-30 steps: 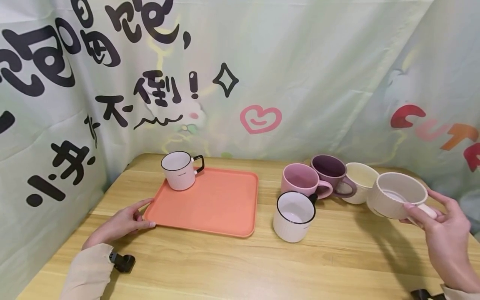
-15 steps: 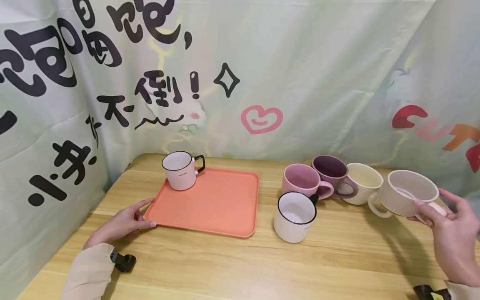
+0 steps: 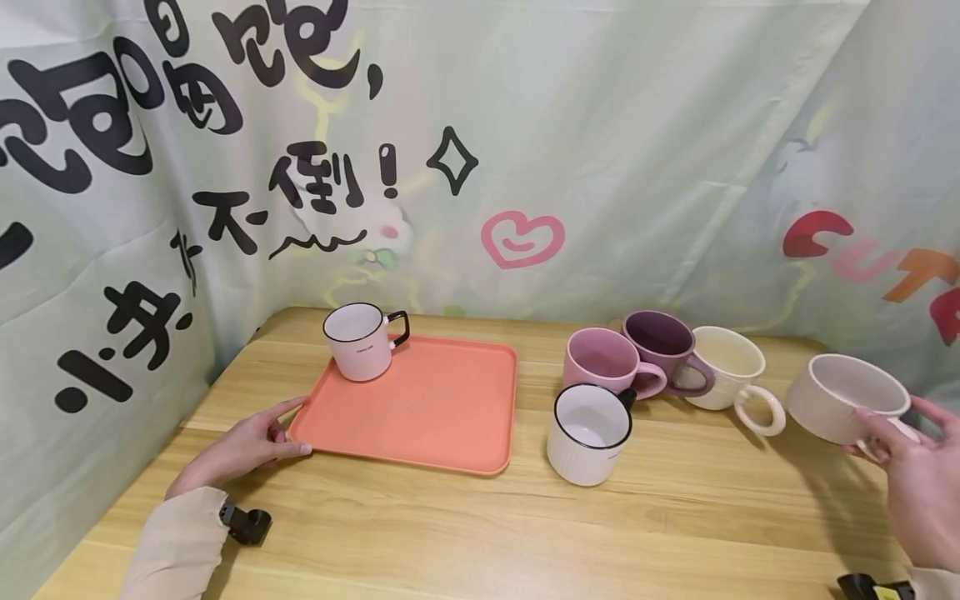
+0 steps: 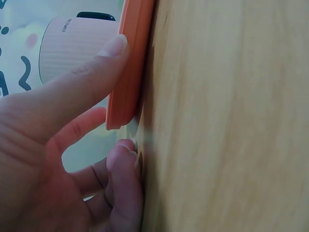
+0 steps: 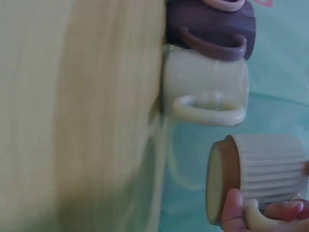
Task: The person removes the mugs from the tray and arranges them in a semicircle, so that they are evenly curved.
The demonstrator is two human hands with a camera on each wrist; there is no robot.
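Observation:
At the front left corner of the orange tray point(image 3: 435, 417), my left hand point(image 3: 238, 448) pinches the edge. In the left wrist view the thumb lies along the tray's side point(image 4: 133, 63), with the index finger behind the corner and the other fingers curled beside it. A white mug with a black rim point(image 3: 360, 350) stands at the tray's back left. My right hand point(image 3: 918, 475) grips a ribbed off-white mug point(image 3: 825, 417) by its handle, above the table at the far right. In the right wrist view its unglazed brown base band point(image 5: 229, 164) shows.
Right of the tray stand a pink mug point(image 3: 600, 358), a dark purple mug point(image 3: 656, 333) and a cream mug point(image 3: 723, 358) with a ring handle. In front of them is another black-rimmed white mug point(image 3: 585, 446). A printed curtain point(image 3: 615, 150) hangs behind the wooden table point(image 3: 450, 533).
My right hand has carried the ribbed off-white mug to the right, away from the cream mug, whose ring handle now shows fully. My left hand and the tray stay put.

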